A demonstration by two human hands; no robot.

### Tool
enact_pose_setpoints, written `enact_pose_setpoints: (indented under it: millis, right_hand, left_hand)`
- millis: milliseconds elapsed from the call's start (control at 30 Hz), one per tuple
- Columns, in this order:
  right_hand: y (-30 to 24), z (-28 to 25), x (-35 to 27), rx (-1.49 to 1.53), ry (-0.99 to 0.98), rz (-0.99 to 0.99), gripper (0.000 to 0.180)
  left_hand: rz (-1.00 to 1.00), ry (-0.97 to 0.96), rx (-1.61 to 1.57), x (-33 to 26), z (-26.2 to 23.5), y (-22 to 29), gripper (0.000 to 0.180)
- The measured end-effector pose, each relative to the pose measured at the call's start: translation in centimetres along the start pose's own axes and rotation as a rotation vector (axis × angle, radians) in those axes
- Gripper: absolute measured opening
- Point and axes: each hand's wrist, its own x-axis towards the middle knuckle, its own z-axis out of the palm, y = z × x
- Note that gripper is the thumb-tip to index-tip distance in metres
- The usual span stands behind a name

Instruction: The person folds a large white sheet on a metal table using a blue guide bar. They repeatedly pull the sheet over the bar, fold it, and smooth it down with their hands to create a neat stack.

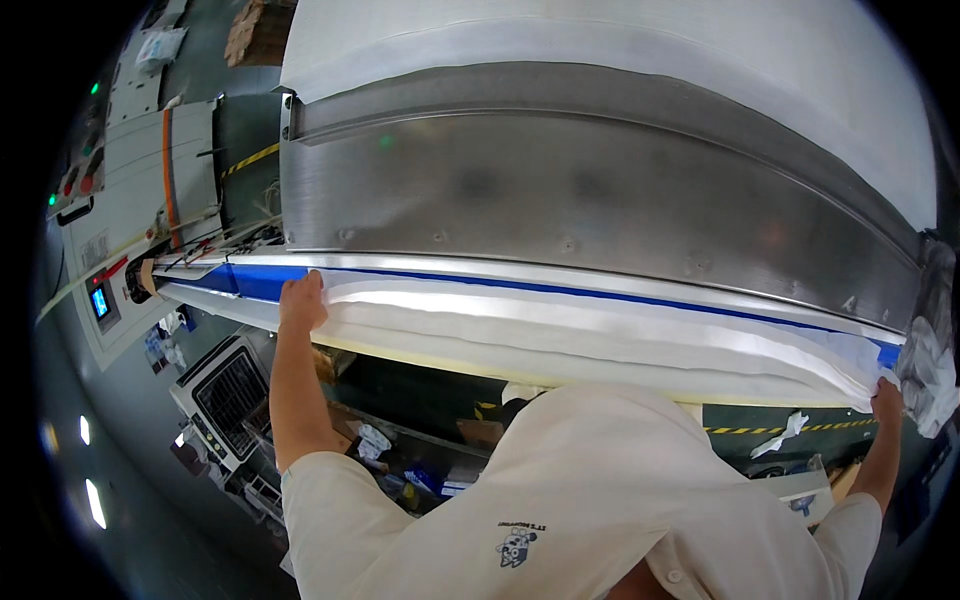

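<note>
We face a broad steel panel (620,190), bowed by the fisheye, with a white sheet (600,35) spread beyond its far edge. On our left stands a pale machine cabinet (135,170). Directly in front of us, on the near side of the panel, a long strip of white material (560,320) lies stretched from side to side, rippled along its length. A blue band (262,281) runs along the strip's far edge, showing widest past its left end. Crumpled clear plastic (932,370) hangs at the far right. A white scrap (782,435) lies lower down, to our right. Our left hand (304,303) pinches the strip's left end beside the blue band; our right hand (886,400) grasps the right end, near the plastic, its fingertips partly hidden.
</note>
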Motion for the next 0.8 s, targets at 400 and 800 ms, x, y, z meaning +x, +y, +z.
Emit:
enact_pose_setpoints:
  millis: [400, 800]
  right_hand:
    - [1.2, 2.1, -0.2, -0.008, 0.074, -0.034, 0.017]
    - [5.9, -7.2, 0.4, 0.020, 0.246, -0.032, 0.031]
  left_hand:
    - [0.024, -0.193, 0.364, 1.3, 0.7, 0.5, 0.017]
    - [-0.088, 0.201, 0.352, 0.5, -7.8, -11.1, 0.024]
